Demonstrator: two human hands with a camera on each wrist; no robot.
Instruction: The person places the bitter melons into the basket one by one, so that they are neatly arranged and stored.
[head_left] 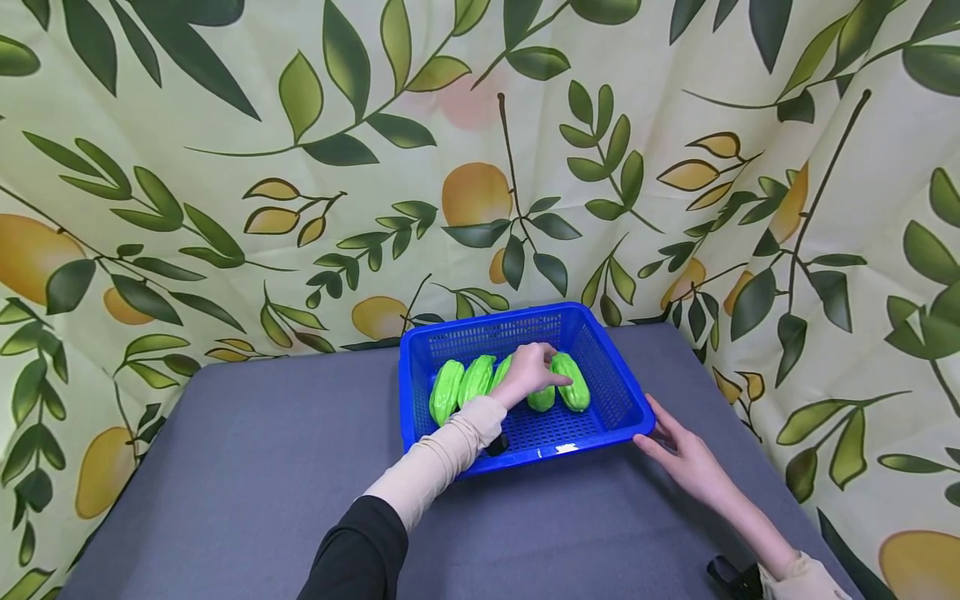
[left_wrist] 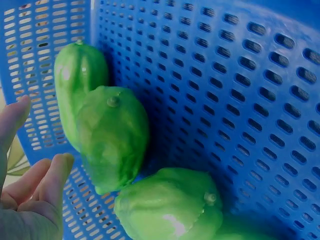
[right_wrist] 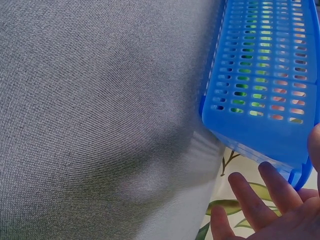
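A blue perforated plastic basket [head_left: 525, 457] stands on the cloth-covered surface. Inside lie several glossy green ridged gourd-like fruits [head_left: 447, 390] in a row; one is partly covered by the left hand. My left hand [head_left: 528, 371] reaches over the basket, close to the rightmost fruit [head_left: 572, 383]. In the left wrist view, that hand [left_wrist: 37, 200] has its thumb and fingers spread apart, with nothing between them. At the basket's front right corner, my right hand [head_left: 686, 458] touches the rim. Its fingers [right_wrist: 247, 197] are extended and spread in the right wrist view.
A grey cloth [head_left: 285, 475] covers the tabletop. Behind and along the right hangs a curtain [head_left: 412, 200] printed with leaves and orange fruit. A small white label [head_left: 567, 448] sits on the basket's front rim.
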